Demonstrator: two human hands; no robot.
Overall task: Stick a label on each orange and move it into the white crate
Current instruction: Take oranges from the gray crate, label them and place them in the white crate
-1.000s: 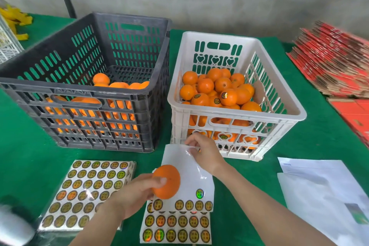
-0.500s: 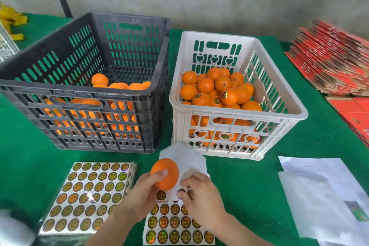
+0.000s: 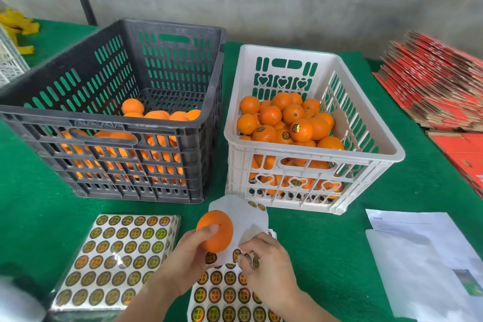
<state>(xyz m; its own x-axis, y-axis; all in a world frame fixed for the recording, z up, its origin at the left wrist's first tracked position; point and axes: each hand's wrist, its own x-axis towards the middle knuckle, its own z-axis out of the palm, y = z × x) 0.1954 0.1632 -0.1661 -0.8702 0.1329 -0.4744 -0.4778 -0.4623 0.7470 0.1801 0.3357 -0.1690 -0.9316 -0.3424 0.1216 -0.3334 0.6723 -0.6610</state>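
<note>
My left hand (image 3: 187, 256) holds an orange (image 3: 215, 230) above the label sheet (image 3: 222, 298) at the table's front. My right hand (image 3: 264, 261) sits on that sheet with curled fingers, pinching a round gold label (image 3: 252, 259) at the sheet's upper rows. The sheet's bare white backing (image 3: 243, 214) curls up behind the orange. The white crate (image 3: 313, 162), holding many oranges with some labelled, stands behind on the right. The black crate (image 3: 109, 133) of unlabelled oranges stands on the left.
A full pack of label sheets (image 3: 117, 259) lies at front left. White papers (image 3: 423, 264) lie at front right. Stacked red flat cartons (image 3: 439, 86) fill the right edge. Green cloth (image 3: 326, 256) covers the table.
My right hand came down from the white crate's front to the label sheet and now pinches a label. My left hand with the orange stayed close to the same place.
</note>
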